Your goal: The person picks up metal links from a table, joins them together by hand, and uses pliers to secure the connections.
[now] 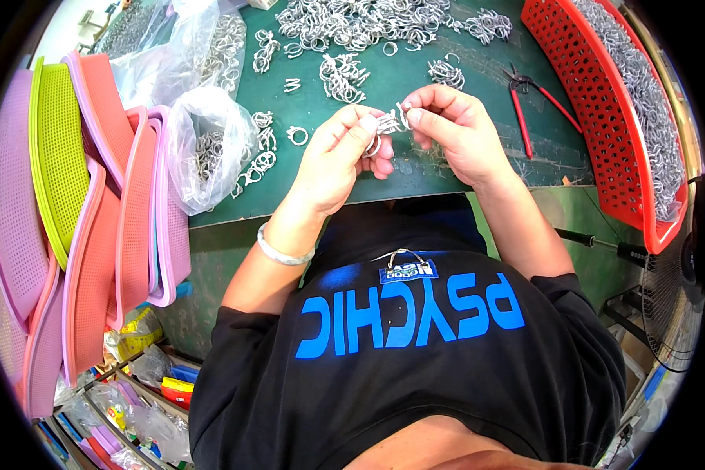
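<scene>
My left hand (330, 160) is closed around several silver metal ring clips (387, 123), bunched together at the fingertips. Between thumb and forefinger, my right hand (460, 135) pinches a single metal ring clip (403, 117), right beside that bunch. Both hands meet above the near edge of the green table (290, 184). Just beyond them lie a small pile of the same clips (342, 78) and a smaller cluster (446, 74). One loose ring (297, 135) rests left of my left hand.
A large heap of clips (360, 22) covers the far side. Red-handled pliers (520, 117) lie at right, beside a red perforated basket (615, 129) full of clips. At left stand a clear plastic bag (211, 168) of clips and stacked coloured baskets (94, 204). A fan (670, 305) is lower right.
</scene>
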### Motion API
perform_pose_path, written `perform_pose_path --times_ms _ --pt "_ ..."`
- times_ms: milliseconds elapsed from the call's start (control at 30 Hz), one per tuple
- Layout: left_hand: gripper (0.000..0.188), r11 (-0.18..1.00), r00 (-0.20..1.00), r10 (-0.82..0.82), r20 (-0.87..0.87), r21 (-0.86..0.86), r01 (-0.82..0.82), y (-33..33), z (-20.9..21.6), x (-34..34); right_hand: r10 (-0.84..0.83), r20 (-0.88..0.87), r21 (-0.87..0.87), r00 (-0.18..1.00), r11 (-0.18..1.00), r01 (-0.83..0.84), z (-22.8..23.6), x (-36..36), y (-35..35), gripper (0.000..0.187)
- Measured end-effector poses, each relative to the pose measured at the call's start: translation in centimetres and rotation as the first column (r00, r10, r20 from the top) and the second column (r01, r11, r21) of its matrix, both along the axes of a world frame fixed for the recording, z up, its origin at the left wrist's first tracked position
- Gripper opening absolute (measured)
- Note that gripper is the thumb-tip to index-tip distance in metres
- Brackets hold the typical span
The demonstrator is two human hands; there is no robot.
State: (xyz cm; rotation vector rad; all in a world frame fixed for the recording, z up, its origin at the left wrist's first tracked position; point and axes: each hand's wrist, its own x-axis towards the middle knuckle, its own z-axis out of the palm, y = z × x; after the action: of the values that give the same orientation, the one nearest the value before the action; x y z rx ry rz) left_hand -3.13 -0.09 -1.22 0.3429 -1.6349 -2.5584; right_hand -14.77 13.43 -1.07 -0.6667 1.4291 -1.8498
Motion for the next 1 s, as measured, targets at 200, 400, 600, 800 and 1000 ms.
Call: perform_pose_path --times_ms 200,400,600,800,1000 --pt "0.026 0.992 0.995 0.103 0.001 0.079 -0.103 1.1 -0.1 -0.2 -0.051 0.024 -0.013 0.998 0.999 0.051 0.0 0.7 -0.5 0.012" --pt "0.026 0.976 0.972 0.211 -0.099 -0.041 -0.216 2.0 -1.0 -0.5 -0.031 0.104 0.068 0.994 0.997 0.024 0.0 0.5 -0.7 0.010" --pt "0.025 0.972 0.970 0.231 -0.072 0.064 -0.227 2.0 -0.8 -0.6 0.017 0.014 0.103 1.000 0.995 -0.019 0.5 0.4 -0.6 0.008" --pt "0.028 0.922 0.988 0.091 0.128 0.364 -0.132 0.9 -0.4 -1.4 0.045 -0.145 0.085 0.988 0.996 -0.033 -0.3 -0.3 -0.5 0.007" --pt "0.029 0.854 0.986 -0.104 0.131 0.519 0.021 0.2 0.2 -1.5 -0.021 -0.430 -0.018 0.902 1.000 0.015 -0.6 -0.1 -0.1 0.006"
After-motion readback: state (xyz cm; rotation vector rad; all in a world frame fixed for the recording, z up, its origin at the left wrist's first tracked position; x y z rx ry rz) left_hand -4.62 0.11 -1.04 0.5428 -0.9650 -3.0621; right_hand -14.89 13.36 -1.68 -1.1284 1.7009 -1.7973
